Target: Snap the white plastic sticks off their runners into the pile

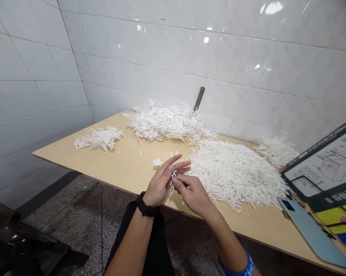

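Pinching small white branched piece (174,174) in left hand (161,183) and right hand (192,191), both grips narrow, near heap of white sticks (238,172) on tabletop (132,165).

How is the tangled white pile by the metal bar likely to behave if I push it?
The tangled pile would probably shift as a loose, springy mass, since its thin pieces cross at many angles. It seems light for its size, because small gaps show among them. Some may scatter, as stray bits lie apart on the table.
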`<state>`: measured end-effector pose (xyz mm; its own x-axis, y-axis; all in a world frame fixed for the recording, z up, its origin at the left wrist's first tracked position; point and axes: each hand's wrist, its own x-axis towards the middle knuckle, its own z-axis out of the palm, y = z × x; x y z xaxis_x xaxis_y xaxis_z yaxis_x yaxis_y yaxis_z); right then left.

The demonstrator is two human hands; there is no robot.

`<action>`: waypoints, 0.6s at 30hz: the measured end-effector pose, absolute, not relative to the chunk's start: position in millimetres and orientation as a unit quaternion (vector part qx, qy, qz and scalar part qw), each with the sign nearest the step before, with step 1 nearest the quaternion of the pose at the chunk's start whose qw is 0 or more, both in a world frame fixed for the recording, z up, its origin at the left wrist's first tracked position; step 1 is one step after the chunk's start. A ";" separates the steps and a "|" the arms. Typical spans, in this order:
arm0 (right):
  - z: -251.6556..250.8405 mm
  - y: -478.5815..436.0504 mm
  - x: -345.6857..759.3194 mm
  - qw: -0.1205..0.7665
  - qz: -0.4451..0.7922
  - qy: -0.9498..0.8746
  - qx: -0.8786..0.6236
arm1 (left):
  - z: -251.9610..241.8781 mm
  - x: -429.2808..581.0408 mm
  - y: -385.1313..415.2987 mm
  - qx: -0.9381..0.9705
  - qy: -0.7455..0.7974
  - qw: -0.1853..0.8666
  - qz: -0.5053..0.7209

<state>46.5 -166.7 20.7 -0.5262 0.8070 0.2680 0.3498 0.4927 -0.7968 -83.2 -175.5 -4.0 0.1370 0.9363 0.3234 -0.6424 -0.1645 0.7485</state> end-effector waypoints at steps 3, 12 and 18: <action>14.7 -169.3 46.1 0.341 0.332 -0.807 -0.348 | -3.1 -81.0 -175.0 0.399 0.225 0.604 0.652; 13.4 -186.2 52.2 0.376 0.317 -0.823 -0.286 | -4.9 -97.8 -167.0 0.273 0.323 0.516 0.745; 14.4 -165.7 73.5 0.359 0.176 -0.824 -0.402 | 0.2 -97.6 -173.1 0.324 0.255 0.515 0.751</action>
<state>73.5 -165.7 14.4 -0.4193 0.7890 0.4491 0.5365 0.6144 -0.5786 -97.6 -173.1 0.2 -0.2589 0.9395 0.2242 -0.6096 -0.3390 0.7165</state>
